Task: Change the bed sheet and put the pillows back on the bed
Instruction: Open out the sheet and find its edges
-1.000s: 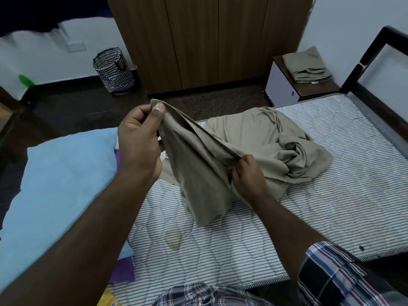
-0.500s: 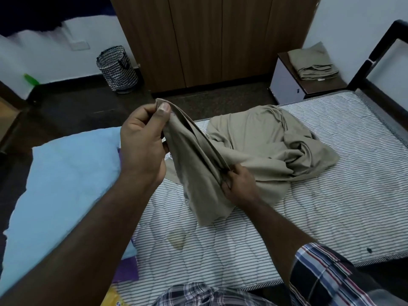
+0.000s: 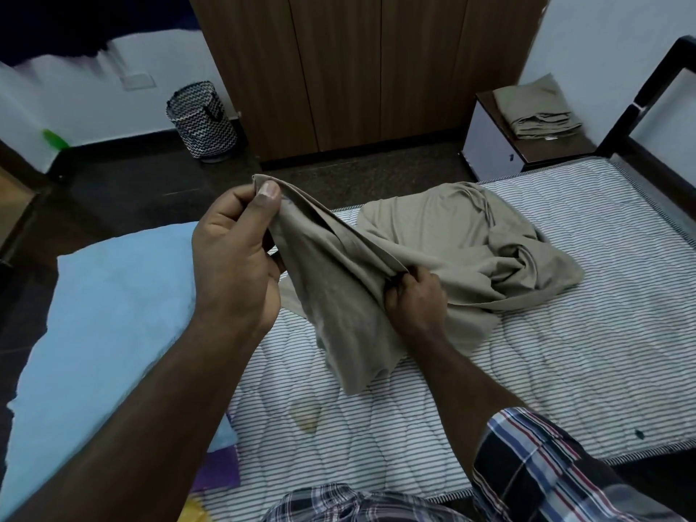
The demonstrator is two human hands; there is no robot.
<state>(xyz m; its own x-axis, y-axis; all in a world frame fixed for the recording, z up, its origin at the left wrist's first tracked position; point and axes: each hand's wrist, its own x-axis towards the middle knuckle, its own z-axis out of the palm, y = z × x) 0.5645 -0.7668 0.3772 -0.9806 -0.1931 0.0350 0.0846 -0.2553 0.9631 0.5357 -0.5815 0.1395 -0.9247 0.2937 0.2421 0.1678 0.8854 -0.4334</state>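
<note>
Over mattress (image 3: 565, 352): left hand (image 3: 235, 265), right hand (image 3: 416, 295) pinch one sheet (image 3: 452, 239); one pillow (image 3: 113, 314).

Sheet (image 3: 470, 239) lies on mattress (image 3: 565, 352); pillow (image 3: 105, 314) left; basket (image 3: 201, 120) behind.

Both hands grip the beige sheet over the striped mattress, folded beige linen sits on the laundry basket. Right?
Not quite. The head view shows the folded beige linen on the nightstand, not the laundry basket. The left hand and right hand do grip the beige sheet over the striped mattress.
</note>
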